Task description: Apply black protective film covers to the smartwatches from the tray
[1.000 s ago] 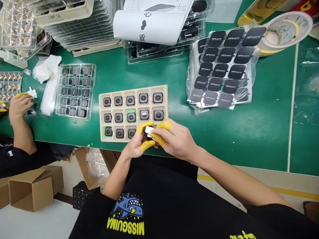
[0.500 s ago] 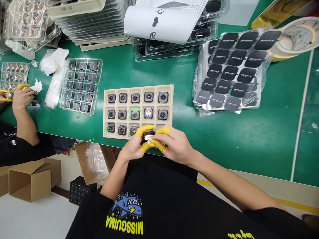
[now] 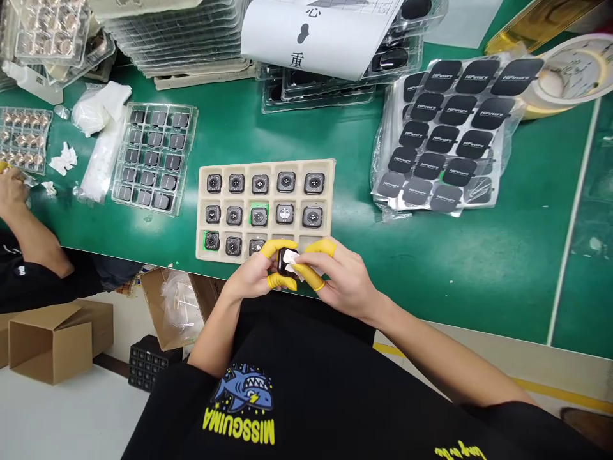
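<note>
My left hand, with yellow finger cots, grips a black smartwatch case by its edges. My right hand, also in yellow finger cots, pinches a small white wipe against the face of the watch case. Both hands are over the front edge of a beige tray. In its compartments sit several watch cases, backs up with sensors showing. Two of them have bright green pieces beneath. My hands hide part of the tray's front row.
Sheets of black HiFuture stickers lie to the right, near a tape roll. A clear tray of black squares lies left. Stacked trays and a white paper sheet are behind. A co-worker's hand works at far left.
The watch case has turned so more of its dark face shows, with the wipe pressed on it. At far left, the co-worker's hand has moved left, leaving crumpled white tissue on the table.
</note>
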{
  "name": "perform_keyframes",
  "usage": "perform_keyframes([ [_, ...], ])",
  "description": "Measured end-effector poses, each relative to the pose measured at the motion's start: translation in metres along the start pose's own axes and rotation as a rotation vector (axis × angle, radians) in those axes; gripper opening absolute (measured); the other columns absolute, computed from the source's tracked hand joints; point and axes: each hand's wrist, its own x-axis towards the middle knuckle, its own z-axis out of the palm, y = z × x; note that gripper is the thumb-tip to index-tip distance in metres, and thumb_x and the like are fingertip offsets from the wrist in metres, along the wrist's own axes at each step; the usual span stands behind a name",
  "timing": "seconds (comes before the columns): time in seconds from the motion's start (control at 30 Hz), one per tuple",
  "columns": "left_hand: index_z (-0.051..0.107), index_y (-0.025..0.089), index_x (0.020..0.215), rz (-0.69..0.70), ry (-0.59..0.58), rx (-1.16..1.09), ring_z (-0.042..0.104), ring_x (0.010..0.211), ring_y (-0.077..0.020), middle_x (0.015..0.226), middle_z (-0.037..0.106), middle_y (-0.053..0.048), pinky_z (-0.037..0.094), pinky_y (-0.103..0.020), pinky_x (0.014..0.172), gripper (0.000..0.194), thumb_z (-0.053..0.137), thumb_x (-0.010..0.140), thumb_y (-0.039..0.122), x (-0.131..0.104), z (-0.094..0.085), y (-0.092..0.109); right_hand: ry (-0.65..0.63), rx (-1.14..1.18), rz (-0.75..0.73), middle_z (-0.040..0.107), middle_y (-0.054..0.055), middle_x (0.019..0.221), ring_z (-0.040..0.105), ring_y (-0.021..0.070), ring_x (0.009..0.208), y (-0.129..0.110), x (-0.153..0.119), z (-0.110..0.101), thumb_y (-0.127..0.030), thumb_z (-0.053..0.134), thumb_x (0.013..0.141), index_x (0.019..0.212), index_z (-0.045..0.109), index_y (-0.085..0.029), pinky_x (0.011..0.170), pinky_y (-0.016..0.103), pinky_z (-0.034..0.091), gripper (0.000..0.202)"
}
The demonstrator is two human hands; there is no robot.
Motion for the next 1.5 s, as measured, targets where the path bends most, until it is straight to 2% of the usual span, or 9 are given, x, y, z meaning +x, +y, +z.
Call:
perform_keyframes([
  [0.17, 0.067, 0.023, 0.146, 0.103, 0.008, 0.224, 0.076, 0.095, -0.0236, 0.111, 0.079, -0.007, 0.064, -0.034, 0.088, 0.073, 0.090, 0.088, 0.062, 0.003, 0.000, -0.001, -0.058, -0.024, -0.170, 0.072, 0.006, 0.088, 0.059, 0.0189, 0.074, 0.001, 0.008, 0.001, -0.020, 0.062, 0.111, 0.117, 0.075, -0.021, 0.063, 0.032, 0.047, 0.015],
  [0.27, 0.065, 0.022, 0.148, 0.127, 0.037, 0.118, 0.077, 0.100, -0.0268, 0.114, 0.079, -0.010, 0.065, -0.037, 0.092, 0.077, 0.086, 0.089, 0.067, 0.002, 0.005, -0.003, -0.037, -0.158, -0.176, 0.074, 0.007, 0.090, 0.059, 0.0194, 0.075, 0.005, 0.014, -0.001, -0.016, 0.063, 0.108, 0.116, 0.076, -0.021, 0.063, 0.033, 0.045, 0.016],
  [0.43, 0.063, 0.023, 0.149, 0.090, 0.081, -0.030, 0.076, 0.092, -0.0226, 0.113, 0.077, -0.008, 0.065, -0.034, 0.086, 0.078, 0.089, 0.087, 0.064, 0.000, 0.010, -0.004, -0.122, -0.106, -0.206, 0.072, 0.005, 0.087, 0.059, 0.0191, 0.074, 0.005, 0.014, -0.006, -0.017, 0.062, 0.108, 0.118, 0.077, -0.023, 0.063, 0.032, 0.045, 0.018],
  [0.6, 0.066, 0.021, 0.142, 0.088, 0.101, 0.014, 0.075, 0.101, -0.0261, 0.115, 0.077, -0.010, 0.064, -0.036, 0.089, 0.078, 0.091, 0.084, 0.067, -0.001, 0.009, -0.006, -0.034, -0.168, -0.203, 0.073, 0.006, 0.089, 0.060, 0.0200, 0.076, 0.006, 0.014, -0.003, -0.014, 0.065, 0.106, 0.117, 0.076, -0.020, 0.063, 0.032, 0.045, 0.017],
  [0.77, 0.064, 0.022, 0.144, 0.116, 0.117, -0.001, 0.076, 0.094, -0.0227, 0.110, 0.076, -0.008, 0.064, -0.033, 0.085, 0.077, 0.091, 0.085, 0.066, 0.004, 0.009, -0.008, -0.107, -0.154, -0.223, 0.072, 0.004, 0.085, 0.057, 0.0180, 0.073, 0.007, 0.014, -0.003, -0.017, 0.060, 0.110, 0.112, 0.078, -0.022, 0.061, 0.031, 0.043, 0.019],
  [1.0, 0.064, 0.022, 0.141, 0.121, 0.114, -0.062, 0.077, 0.098, -0.0243, 0.113, 0.076, -0.009, 0.066, -0.036, 0.088, 0.075, 0.092, 0.085, 0.064, 0.011, 0.009, -0.004, -0.070, -0.184, -0.159, 0.074, 0.006, 0.091, 0.063, 0.0186, 0.079, 0.012, 0.013, -0.004, -0.014, 0.063, 0.107, 0.114, 0.078, -0.020, 0.062, 0.030, 0.045, 0.018],
  [1.27, 0.067, 0.024, 0.138, 0.132, 0.063, 0.006, 0.076, 0.090, -0.0211, 0.107, 0.078, -0.006, 0.065, -0.032, 0.083, 0.069, 0.095, 0.084, 0.057, 0.012, 0.001, 0.009, 0.001, -0.155, -0.113, 0.075, 0.005, 0.092, 0.066, 0.0191, 0.078, 0.012, 0.008, -0.002, -0.018, 0.069, 0.106, 0.122, 0.078, -0.025, 0.064, 0.030, 0.049, 0.020],
  [1.37, 0.065, 0.024, 0.142, 0.121, 0.064, -0.011, 0.078, 0.092, -0.0216, 0.109, 0.078, -0.007, 0.065, -0.031, 0.082, 0.067, 0.090, 0.090, 0.059, 0.014, 0.001, 0.011, -0.044, -0.123, -0.120, 0.074, 0.005, 0.089, 0.065, 0.0180, 0.075, 0.010, 0.010, -0.004, -0.017, 0.065, 0.107, 0.119, 0.078, -0.024, 0.062, 0.029, 0.048, 0.019],
  [1.5, 0.069, 0.022, 0.136, 0.122, 0.034, 0.084, 0.077, 0.092, -0.0236, 0.106, 0.078, -0.007, 0.066, -0.033, 0.082, 0.073, 0.094, 0.082, 0.065, 0.018, 0.000, 0.010, -0.018, -0.137, -0.159, 0.075, 0.005, 0.091, 0.064, 0.0177, 0.075, 0.010, 0.014, -0.002, -0.016, 0.064, 0.108, 0.115, 0.078, -0.024, 0.061, 0.030, 0.047, 0.017],
])
